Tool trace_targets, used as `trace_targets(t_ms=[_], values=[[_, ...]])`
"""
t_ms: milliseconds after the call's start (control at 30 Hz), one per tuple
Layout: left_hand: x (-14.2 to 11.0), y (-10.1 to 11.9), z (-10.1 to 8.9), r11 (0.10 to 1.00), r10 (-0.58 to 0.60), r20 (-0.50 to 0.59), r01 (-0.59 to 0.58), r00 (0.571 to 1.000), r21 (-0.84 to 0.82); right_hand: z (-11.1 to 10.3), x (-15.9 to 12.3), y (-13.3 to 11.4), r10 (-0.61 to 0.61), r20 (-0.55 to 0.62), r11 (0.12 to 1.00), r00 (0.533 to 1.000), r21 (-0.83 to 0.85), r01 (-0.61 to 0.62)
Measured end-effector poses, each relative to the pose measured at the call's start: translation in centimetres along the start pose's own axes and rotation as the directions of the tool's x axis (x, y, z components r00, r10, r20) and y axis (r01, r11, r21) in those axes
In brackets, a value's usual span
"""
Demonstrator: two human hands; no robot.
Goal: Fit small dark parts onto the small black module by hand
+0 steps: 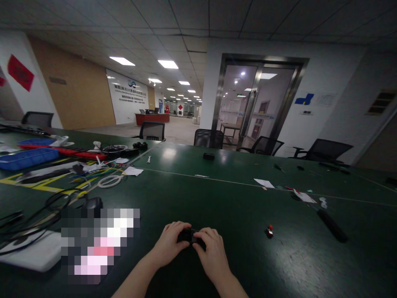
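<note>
Between my hands, low over the green table (pixel 235 203), is a small black object (pixel 190 235); the fingers cover much of it and I cannot make out its kind. My left hand (pixel 171 242) is closed on its left side, thumb at the near edge and fingers at the far edge. On its right side my right hand (pixel 212 250) grips it too, thumb and fingers bent around the end. A small red and black item (pixel 269 231) lies on the table to the right of my hands.
At left are blue trays (pixel 29 158), cables (pixel 110 181), a white box-like thing (pixel 34 250) and a blurred-out patch. A black block (pixel 209 156) sits farther back. On the right lie a long black object (pixel 332 225) and paper scraps (pixel 264 183). Chairs stand along the far edge.
</note>
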State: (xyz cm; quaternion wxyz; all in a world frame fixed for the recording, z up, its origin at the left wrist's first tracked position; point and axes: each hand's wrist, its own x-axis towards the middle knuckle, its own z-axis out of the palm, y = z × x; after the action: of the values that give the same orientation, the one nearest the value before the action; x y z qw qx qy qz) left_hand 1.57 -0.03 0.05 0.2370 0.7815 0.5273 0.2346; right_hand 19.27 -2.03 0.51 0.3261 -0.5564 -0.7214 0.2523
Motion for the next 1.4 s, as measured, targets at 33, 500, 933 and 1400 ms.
trace_targets(t_ms=[33, 500, 933, 1400], values=[[0.0, 0.0, 0.0, 1.000, -0.004, 0.001, 0.004, 1.000, -0.002, 0.0, 0.0, 0.0, 0.003, -0.003, 1.000, 1.000, -0.024, -0.003], [-0.2, 0.2, -0.2, 0.999, -0.031, 0.020, 0.031, 0.999, -0.025, 0.0, -0.3, 1.1, 0.157, -0.081, 0.971, 0.984, 0.194, -0.139], [-0.2, -0.4, 0.1, 0.999, -0.024, 0.017, 0.024, 1.000, -0.028, -0.1, -0.3, 2.0, 0.112, -0.034, 0.982, 0.993, 0.158, -0.106], [-0.3, -0.5, -0.2, 0.999, -0.010, 0.033, 0.012, 0.999, -0.048, 0.2, -0.4, 1.7, 0.141, -0.040, 0.983, 0.989, 0.122, -0.136]])
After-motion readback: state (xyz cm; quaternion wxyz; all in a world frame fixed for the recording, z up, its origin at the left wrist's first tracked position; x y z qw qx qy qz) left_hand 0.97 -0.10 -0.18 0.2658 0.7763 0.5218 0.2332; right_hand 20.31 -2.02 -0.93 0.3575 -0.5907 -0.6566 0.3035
